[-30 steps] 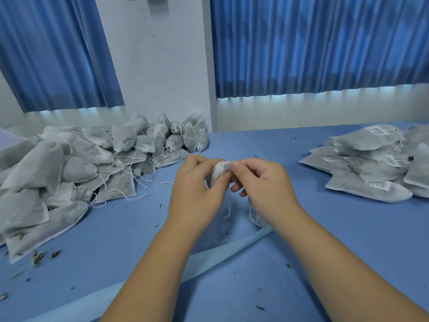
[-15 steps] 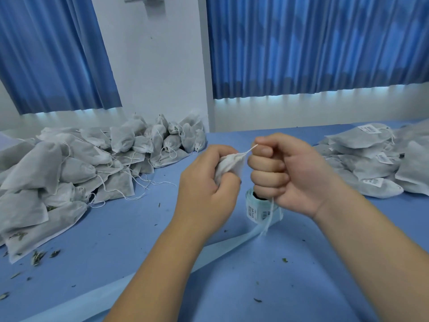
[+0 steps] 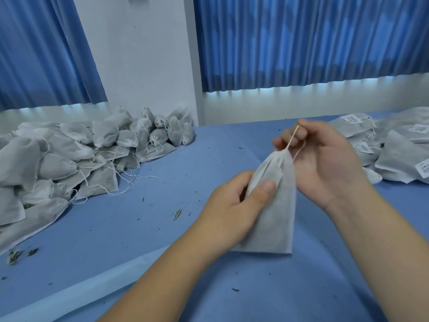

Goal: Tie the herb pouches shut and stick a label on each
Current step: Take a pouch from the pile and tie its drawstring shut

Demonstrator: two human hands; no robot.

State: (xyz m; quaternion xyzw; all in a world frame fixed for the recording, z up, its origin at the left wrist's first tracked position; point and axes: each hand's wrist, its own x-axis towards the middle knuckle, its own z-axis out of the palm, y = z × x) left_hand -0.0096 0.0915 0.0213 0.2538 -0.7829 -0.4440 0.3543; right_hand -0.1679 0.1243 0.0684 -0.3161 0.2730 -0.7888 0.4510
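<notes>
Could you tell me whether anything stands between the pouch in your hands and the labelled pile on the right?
Nothing visible does. The left hand holds the pouch, the right hand pinches its drawstring and hides part of the way to the labelled pile.

Left hand (image 3: 232,212): centre, near; thumb pressed on the front of the pouch (image 3: 276,219), fingers curled behind it, gripping just below its neck.
Right hand (image 3: 325,163): right of the left hand and farther; palm towards the camera, fingertips curled, pinching the string (image 3: 291,139).
Left forearm (image 3: 162,275): bare, rising from the near edge.
Right forearm (image 3: 383,252): bare, entering from near right.
</notes>
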